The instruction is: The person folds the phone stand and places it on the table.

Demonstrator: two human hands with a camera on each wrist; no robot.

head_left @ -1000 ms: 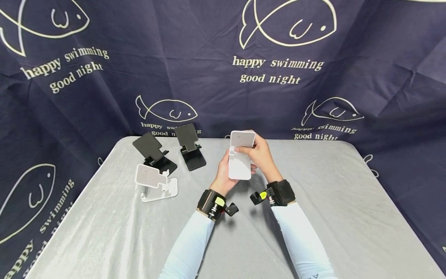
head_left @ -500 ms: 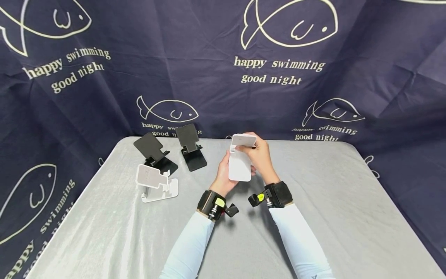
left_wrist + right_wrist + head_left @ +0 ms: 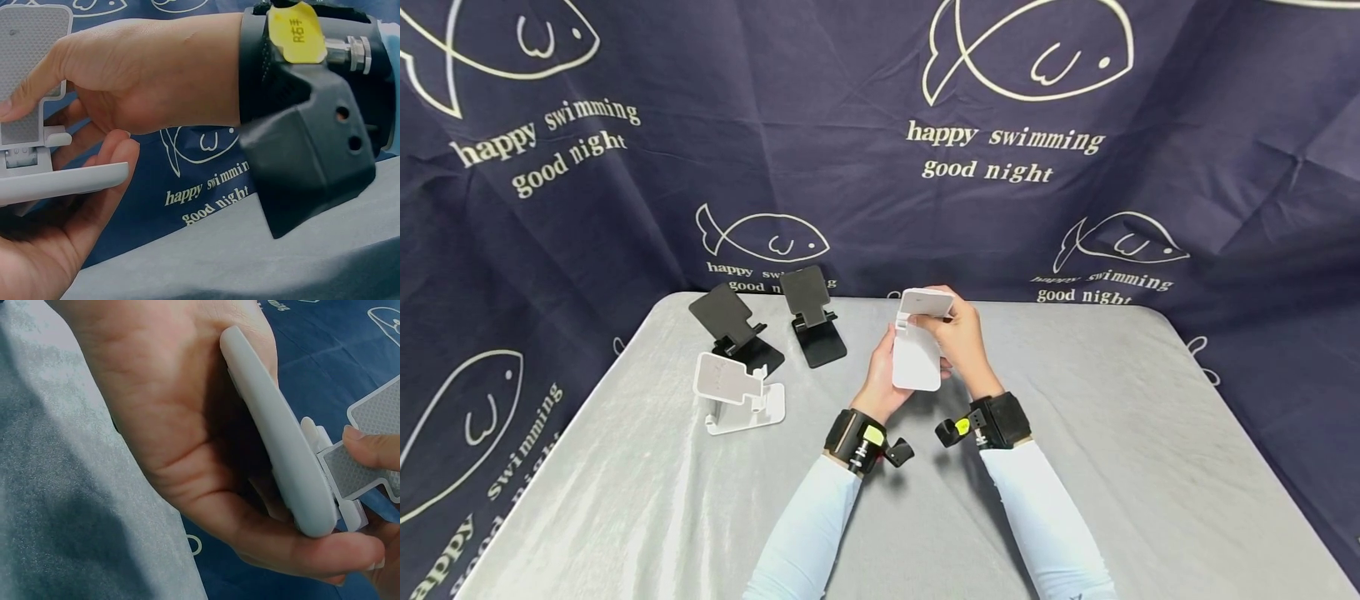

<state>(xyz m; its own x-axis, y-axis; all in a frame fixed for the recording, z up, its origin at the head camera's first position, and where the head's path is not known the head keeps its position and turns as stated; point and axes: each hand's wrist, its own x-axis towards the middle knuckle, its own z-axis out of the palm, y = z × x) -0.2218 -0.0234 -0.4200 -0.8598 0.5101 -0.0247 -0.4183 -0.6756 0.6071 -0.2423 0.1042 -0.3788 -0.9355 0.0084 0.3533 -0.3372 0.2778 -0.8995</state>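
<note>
A white folding phone stand (image 3: 916, 362) is held up over the table's back half, in the middle of the head view. Its base lies in my left hand (image 3: 880, 379), whose fingers curl round the far edge, as the right wrist view shows. My right hand (image 3: 966, 337) pinches the stand's upper plate (image 3: 34, 37), with the thumb on the textured grey pad and the other fingers behind. In the left wrist view, the plate stands up at an angle from the base, joined by a hinge (image 3: 22, 157). Part of the base's underside is hidden by the left palm.
To the left on the grey-covered table (image 3: 1150, 458) stand another white phone stand (image 3: 727, 379) and two black ones, one black stand (image 3: 722, 312) behind the white and another black stand (image 3: 805, 296) further right. A dark blue fish-print curtain (image 3: 865, 125) hangs behind the table.
Since a second ago the held stand's upper plate has tilted, looking shorter in the head view. My right hand has shifted slightly with it. The left hand stays nearly still.
</note>
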